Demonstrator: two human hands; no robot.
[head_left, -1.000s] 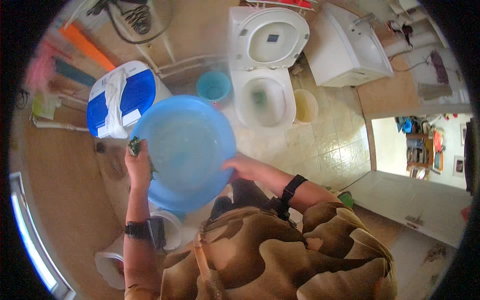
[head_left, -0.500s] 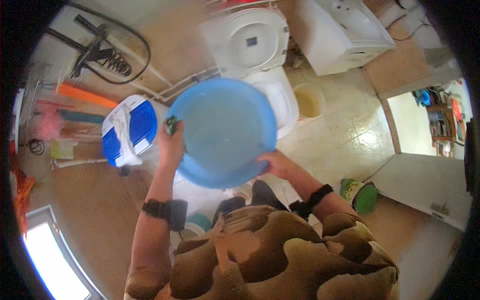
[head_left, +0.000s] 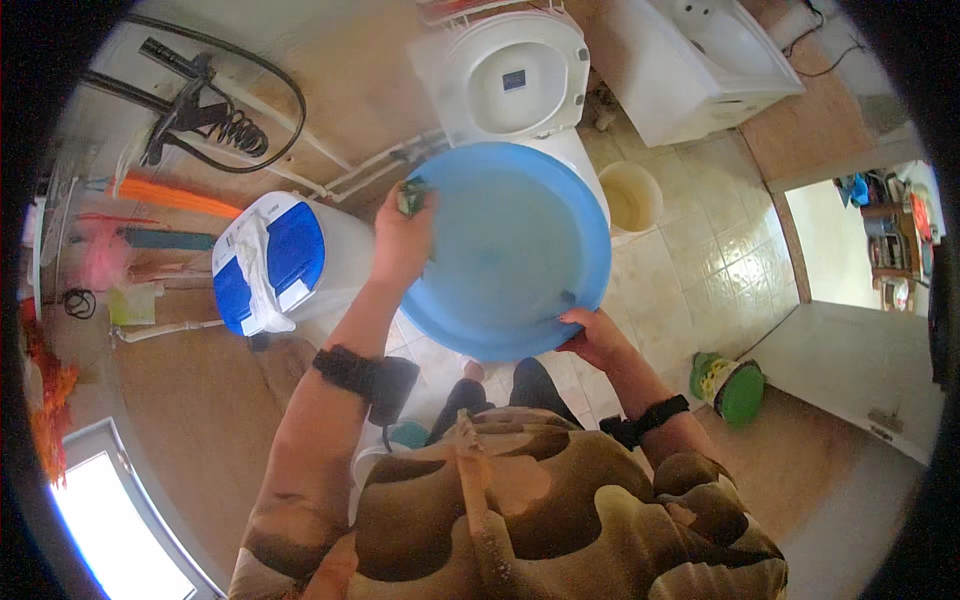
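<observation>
A wide round light-blue basin (head_left: 500, 255) is in front of me, above the floor, its far edge overlapping the toilet. My right hand (head_left: 597, 340) grips its near right rim, thumb on the inside. At the left rim, my left hand (head_left: 403, 245) is closed around a small crumpled dark-green thing (head_left: 411, 197), whose kind I cannot make out. Whether those fingers also clasp the rim is hidden. Cloudy, pale contents or a pale bottom show inside the basin, with a small dark spot near my right thumb.
Beyond the basin stands a white toilet (head_left: 518, 80) with its lid up. A yellowish bucket (head_left: 632, 197) is to its right, below a white washbasin (head_left: 690, 75). Left is a white bin with a blue lid (head_left: 300, 245) and a cloth on it. A green-lidded container (head_left: 740, 392) sits by the door.
The basin has shifted right and slightly away from me within the view, both hands going with it. The dark-green thing stays in my left hand.
</observation>
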